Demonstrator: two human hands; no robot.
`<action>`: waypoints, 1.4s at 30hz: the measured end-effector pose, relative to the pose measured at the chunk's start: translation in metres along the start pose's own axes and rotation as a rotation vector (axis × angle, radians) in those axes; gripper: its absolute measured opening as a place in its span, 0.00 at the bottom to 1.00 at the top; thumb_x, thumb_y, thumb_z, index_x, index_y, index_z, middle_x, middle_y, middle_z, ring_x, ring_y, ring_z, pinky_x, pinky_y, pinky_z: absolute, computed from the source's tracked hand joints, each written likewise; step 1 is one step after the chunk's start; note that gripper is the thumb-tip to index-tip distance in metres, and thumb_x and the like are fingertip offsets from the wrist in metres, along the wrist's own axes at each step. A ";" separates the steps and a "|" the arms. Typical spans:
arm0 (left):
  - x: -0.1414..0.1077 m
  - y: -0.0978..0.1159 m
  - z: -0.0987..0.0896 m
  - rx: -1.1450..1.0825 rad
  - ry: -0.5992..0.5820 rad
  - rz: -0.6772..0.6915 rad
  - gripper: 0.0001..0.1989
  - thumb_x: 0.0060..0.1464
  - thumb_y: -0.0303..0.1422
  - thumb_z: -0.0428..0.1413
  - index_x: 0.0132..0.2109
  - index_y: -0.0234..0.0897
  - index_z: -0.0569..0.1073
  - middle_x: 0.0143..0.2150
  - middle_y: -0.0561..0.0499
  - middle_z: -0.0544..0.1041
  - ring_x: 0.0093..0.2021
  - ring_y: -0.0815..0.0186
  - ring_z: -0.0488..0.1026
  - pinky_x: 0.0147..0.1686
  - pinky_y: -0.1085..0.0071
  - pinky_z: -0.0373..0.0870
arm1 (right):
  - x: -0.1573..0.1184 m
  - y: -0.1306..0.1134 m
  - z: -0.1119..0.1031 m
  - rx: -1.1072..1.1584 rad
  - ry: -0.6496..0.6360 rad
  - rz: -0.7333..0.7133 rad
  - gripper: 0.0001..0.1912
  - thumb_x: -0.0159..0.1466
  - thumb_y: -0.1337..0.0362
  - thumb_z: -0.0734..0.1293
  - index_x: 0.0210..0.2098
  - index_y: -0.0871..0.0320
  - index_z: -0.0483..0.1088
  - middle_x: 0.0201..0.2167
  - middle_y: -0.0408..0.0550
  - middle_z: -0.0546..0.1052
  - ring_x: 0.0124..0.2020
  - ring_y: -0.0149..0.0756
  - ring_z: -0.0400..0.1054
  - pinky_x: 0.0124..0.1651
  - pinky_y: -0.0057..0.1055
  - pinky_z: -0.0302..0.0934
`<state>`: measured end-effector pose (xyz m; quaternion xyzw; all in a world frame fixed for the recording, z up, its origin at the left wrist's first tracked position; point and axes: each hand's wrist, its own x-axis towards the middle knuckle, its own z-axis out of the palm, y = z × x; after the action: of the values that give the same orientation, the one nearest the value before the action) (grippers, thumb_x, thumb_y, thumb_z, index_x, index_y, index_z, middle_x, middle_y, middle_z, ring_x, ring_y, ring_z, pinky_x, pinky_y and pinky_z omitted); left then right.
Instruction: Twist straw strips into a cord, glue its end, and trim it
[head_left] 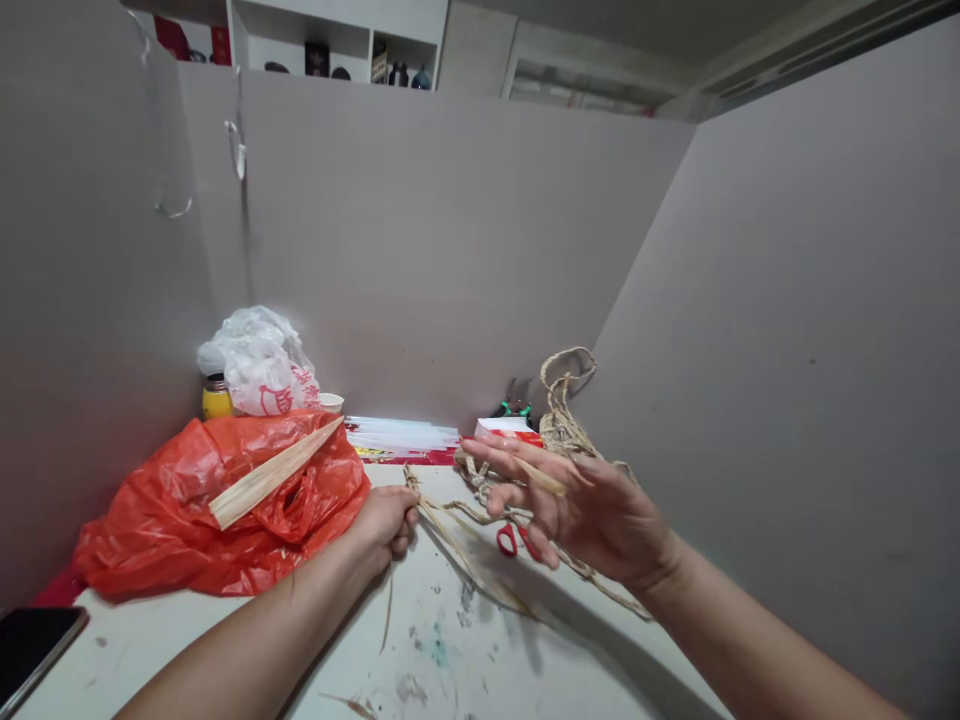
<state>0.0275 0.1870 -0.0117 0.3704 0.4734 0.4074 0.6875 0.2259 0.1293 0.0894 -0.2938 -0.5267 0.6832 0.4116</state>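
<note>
My left hand (390,515) is closed in a pinch on a cord of dried plant fibre (431,510). The cord's knotted tip sticks up past the fingers, and loose strands trail down to the right over the table. My right hand (581,505) hovers to the right of it, palm turned inward and fingers stretched apart. A pale fibre strip (541,478) shows across its fingers; whether they grip it I cannot tell. Below the right hand are red scissors handles (508,541), the blades hidden. A braided length of cord (469,512) runs behind the right hand.
A red plastic bag (187,500) with a wide dried leaf strip (274,475) on it fills the left side. Behind stand a white bag (259,350) and yellow jar (217,398). A phone (34,655) lies front left. Coiled rope (566,425) leans against the grey partition (450,250).
</note>
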 end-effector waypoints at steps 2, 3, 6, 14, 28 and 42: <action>0.001 0.001 -0.001 -0.001 -0.019 -0.010 0.09 0.49 0.31 0.54 0.26 0.38 0.59 0.14 0.62 0.58 0.11 0.80 0.41 0.14 0.78 0.33 | 0.006 0.010 -0.007 -0.073 0.168 0.041 0.20 0.54 0.54 0.69 0.42 0.59 0.71 0.47 0.57 0.74 0.24 0.30 0.68 0.13 0.20 0.56; 0.001 0.002 -0.002 0.000 -0.028 -0.014 0.10 0.48 0.31 0.54 0.26 0.38 0.59 0.14 0.62 0.58 0.11 0.80 0.41 0.14 0.78 0.33 | 0.010 0.015 -0.011 -0.116 0.288 0.052 0.15 0.55 0.55 0.70 0.36 0.60 0.71 0.38 0.55 0.77 0.17 0.24 0.63 0.11 0.18 0.52; 0.003 0.001 -0.004 0.000 -0.042 -0.017 0.10 0.47 0.31 0.55 0.26 0.38 0.59 0.14 0.62 0.58 0.12 0.81 0.41 0.15 0.78 0.33 | 0.016 0.024 -0.018 -0.158 0.512 0.062 0.14 0.55 0.56 0.70 0.29 0.61 0.68 0.33 0.53 0.77 0.14 0.20 0.61 0.11 0.17 0.51; 0.006 -0.002 -0.006 0.002 -0.056 -0.022 0.11 0.46 0.34 0.56 0.27 0.38 0.60 0.15 0.62 0.58 0.12 0.81 0.42 0.15 0.78 0.33 | -0.007 0.007 -0.006 -0.279 0.152 0.080 0.34 0.50 0.63 0.73 0.55 0.48 0.62 0.64 0.51 0.56 0.43 0.40 0.72 0.19 0.21 0.59; 0.008 -0.003 -0.006 -0.001 -0.064 -0.017 0.08 0.46 0.31 0.54 0.27 0.38 0.60 0.14 0.62 0.59 0.12 0.80 0.42 0.14 0.78 0.33 | -0.001 0.010 -0.037 -1.788 0.485 -0.147 0.20 0.65 0.55 0.53 0.44 0.56 0.72 0.39 0.58 0.73 0.41 0.49 0.65 0.40 0.40 0.56; 0.008 -0.002 -0.006 -0.003 -0.074 -0.007 0.09 0.44 0.32 0.55 0.26 0.37 0.61 0.13 0.62 0.58 0.11 0.80 0.42 0.14 0.79 0.33 | 0.070 0.067 -0.014 -0.832 0.286 0.151 0.16 0.51 0.56 0.68 0.16 0.57 0.59 0.13 0.35 0.54 0.18 0.26 0.46 0.23 0.27 0.42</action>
<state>0.0243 0.1938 -0.0179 0.3828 0.4483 0.3915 0.7065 0.1863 0.1896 0.0236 -0.5634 -0.6717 0.3939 0.2760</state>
